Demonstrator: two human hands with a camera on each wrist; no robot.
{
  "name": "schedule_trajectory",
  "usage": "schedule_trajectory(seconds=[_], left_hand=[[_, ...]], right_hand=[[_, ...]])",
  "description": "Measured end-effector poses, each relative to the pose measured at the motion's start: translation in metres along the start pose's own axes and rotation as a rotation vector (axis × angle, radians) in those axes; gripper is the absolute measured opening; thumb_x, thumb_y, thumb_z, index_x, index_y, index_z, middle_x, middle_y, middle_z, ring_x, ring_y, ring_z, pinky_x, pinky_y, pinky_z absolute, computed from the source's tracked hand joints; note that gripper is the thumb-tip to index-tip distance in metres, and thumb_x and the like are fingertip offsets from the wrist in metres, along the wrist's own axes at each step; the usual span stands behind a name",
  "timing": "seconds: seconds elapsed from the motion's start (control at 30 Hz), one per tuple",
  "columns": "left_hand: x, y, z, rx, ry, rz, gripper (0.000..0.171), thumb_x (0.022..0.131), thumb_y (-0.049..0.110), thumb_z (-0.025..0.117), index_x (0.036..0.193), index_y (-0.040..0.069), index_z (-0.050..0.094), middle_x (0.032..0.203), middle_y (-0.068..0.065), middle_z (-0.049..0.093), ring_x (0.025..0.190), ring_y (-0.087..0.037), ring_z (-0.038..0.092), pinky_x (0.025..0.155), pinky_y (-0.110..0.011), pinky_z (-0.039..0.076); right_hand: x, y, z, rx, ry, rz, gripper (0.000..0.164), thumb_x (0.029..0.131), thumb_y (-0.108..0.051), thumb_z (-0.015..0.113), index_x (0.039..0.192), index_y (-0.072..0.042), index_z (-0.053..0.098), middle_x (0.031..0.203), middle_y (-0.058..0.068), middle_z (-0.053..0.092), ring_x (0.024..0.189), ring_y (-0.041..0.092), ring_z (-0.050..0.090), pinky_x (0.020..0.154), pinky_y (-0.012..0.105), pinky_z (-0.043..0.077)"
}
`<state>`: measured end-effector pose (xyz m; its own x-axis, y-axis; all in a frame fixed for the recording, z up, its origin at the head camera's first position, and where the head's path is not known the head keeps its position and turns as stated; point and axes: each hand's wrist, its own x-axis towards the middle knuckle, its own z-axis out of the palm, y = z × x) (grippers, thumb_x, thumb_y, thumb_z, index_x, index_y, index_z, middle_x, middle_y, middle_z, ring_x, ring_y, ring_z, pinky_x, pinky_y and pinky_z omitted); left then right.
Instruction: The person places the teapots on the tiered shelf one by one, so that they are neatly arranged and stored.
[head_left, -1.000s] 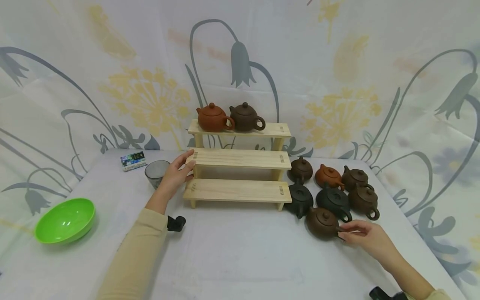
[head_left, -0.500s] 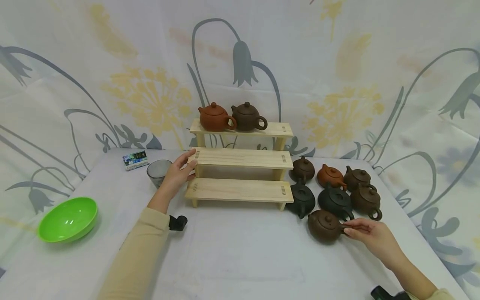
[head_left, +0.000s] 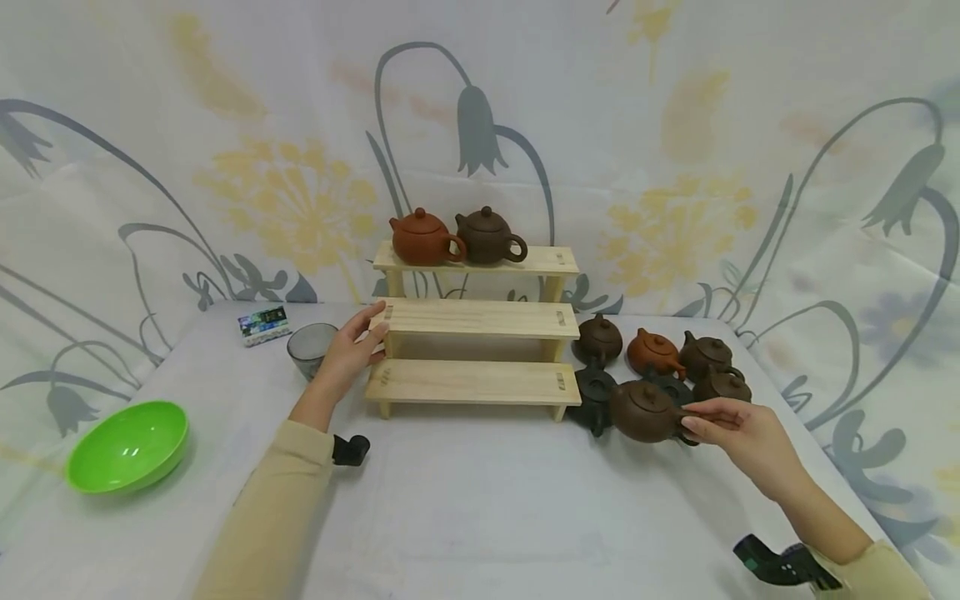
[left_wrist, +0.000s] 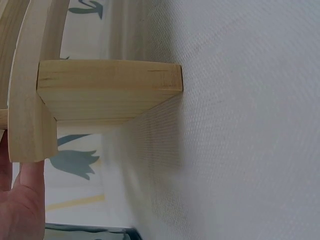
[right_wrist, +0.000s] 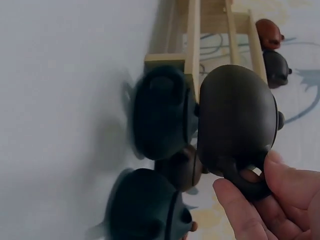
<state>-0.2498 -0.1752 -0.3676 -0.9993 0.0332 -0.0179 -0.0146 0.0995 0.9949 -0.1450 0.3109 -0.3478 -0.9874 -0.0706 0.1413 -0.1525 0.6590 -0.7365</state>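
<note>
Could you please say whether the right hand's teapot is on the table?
Off: the right wrist view shows the brown teapot above the table.

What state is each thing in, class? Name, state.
Held teapot: raised, lidded, gripped by right fingers
Red shelf teapot: upright, lidded
Brown shelf teapot: upright, lidded
Table teapots: upright, some partly hidden
Wooden stand: upright, touched by left fingers
Green bowl: upright, open-topped
Glass: upright, partly hidden
Small box: lying flat
</note>
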Motion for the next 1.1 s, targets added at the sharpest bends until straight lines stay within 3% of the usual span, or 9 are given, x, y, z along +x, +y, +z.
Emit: schedule_trajectory(seconds=[0.23,0.5,0.6,0.7,0.8,1.1], left_hand=[[-0.001,-0.002,-0.001,0.005,0.008,-0.010,0.053,0.098,0.025,0.048,0.148,0.019,0.030,0.153,-0.009,0.014,0.132,-0.029,0.031,0.098,-0.042,0.042],[-0.001,-0.002,-0.001,0.001,0.015,-0.012,0.052,0.099,0.024,0.048,0.148,0.019,0.030,0.153,-0.009,0.015,0.132,-0.029,0.031,0.098,-0.042,0.041],[-0.001,-0.002,-0.001,-0.007,0.015,-0.011,0.052,0.098,0.024,0.048,0.148,0.019,0.030,0.153,-0.009,0.016,0.132,-0.029,0.032,0.098,-0.041,0.041],[-0.001,-0.002,-0.001,-0.013,0.013,-0.011,0.053,0.098,0.024,0.048,0.148,0.019,0.030,0.153,-0.009,0.014,0.132,-0.028,0.031,0.098,-0.042,0.041],[-0.001,-0.002,-0.001,-0.012,0.011,-0.006,0.053,0.098,0.025,0.049,0.148,0.019,0.030,0.153,-0.010,0.012,0.132,-0.029,0.031,0.098,-0.042,0.041],[0.001,-0.002,-0.002,-0.006,0.004,0.002,0.053,0.098,0.025,0.049,0.147,0.019,0.031,0.153,-0.010,0.013,0.132,-0.029,0.032,0.098,-0.042,0.042]], right_hand=[[0.018,-0.019,-0.002,0.036,0.031,-0.013,0.033,0.087,-0.018,0.068,0.107,0.008,0.064,0.091,0.005,0.069,0.075,0.002,0.064,0.065,0.017,0.053],[0.045,-0.040,-0.002,0.231,0.045,-0.049,0.032,0.088,-0.011,0.066,0.105,0.016,0.059,0.084,-0.015,0.066,0.072,0.006,0.067,0.068,0.022,0.055],[0.056,-0.049,-0.004,0.195,0.057,-0.031,0.037,0.088,-0.019,0.067,0.107,0.011,0.061,0.083,-0.016,0.066,0.071,0.005,0.066,0.066,0.021,0.055],[0.065,-0.058,-0.006,0.084,0.077,0.004,0.045,0.087,-0.034,0.067,0.111,0.004,0.064,0.083,-0.020,0.064,0.073,0.000,0.062,0.063,0.017,0.051],[0.075,-0.066,-0.006,0.078,0.079,0.019,0.049,0.086,-0.037,0.067,0.113,0.003,0.064,0.082,-0.018,0.065,0.074,0.000,0.061,0.062,0.017,0.049],[0.101,-0.086,0.000,0.311,0.089,-0.018,0.038,0.089,-0.018,0.065,0.111,0.013,0.058,0.079,-0.013,0.066,0.072,0.005,0.066,0.067,0.016,0.053]])
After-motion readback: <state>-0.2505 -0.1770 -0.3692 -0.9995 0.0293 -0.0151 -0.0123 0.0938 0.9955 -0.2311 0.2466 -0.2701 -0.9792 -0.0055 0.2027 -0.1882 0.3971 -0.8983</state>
